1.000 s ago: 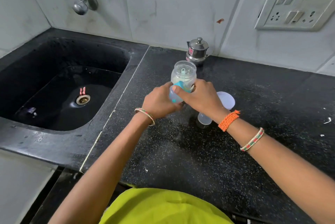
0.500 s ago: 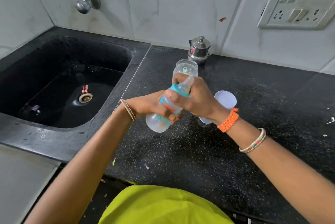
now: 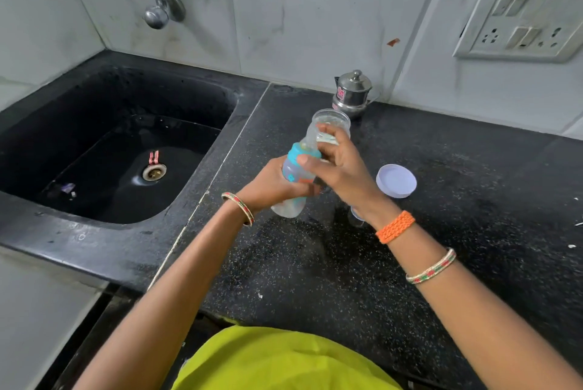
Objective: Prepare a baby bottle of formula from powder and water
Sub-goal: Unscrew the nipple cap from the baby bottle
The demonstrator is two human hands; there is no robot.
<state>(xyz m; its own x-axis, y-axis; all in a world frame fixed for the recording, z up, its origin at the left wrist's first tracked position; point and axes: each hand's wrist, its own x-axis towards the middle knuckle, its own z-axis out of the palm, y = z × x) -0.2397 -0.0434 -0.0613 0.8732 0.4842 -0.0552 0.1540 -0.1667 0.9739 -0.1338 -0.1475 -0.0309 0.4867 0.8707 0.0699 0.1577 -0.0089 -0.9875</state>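
Note:
I hold a clear baby bottle (image 3: 291, 175) with a teal collar and coloured prints tilted above the black counter (image 3: 315, 263), its base pointing toward me. My left hand (image 3: 271, 187) wraps the bottle's lower body. My right hand (image 3: 342, 168) sits at the top end, thumb pressed just under the collar and fingers curled loosely over the nipple. Right behind the bottle stands an open clear jar (image 3: 332, 118); my fingers hide most of it. The jar's white lid (image 3: 396, 180) lies flat on the counter to the right.
A small steel lidded pot (image 3: 353, 94) stands against the tiled wall. A small clear cap (image 3: 356, 215) peeks out under my right wrist. The black sink (image 3: 120, 149) with its tap (image 3: 156, 15) is at the left. A socket plate (image 3: 523, 15) is on the wall at right.
The bottle was lifted from upright on the counter and tipped over between both hands. Since half a second ago my right fingers have loosened and spread over the top.

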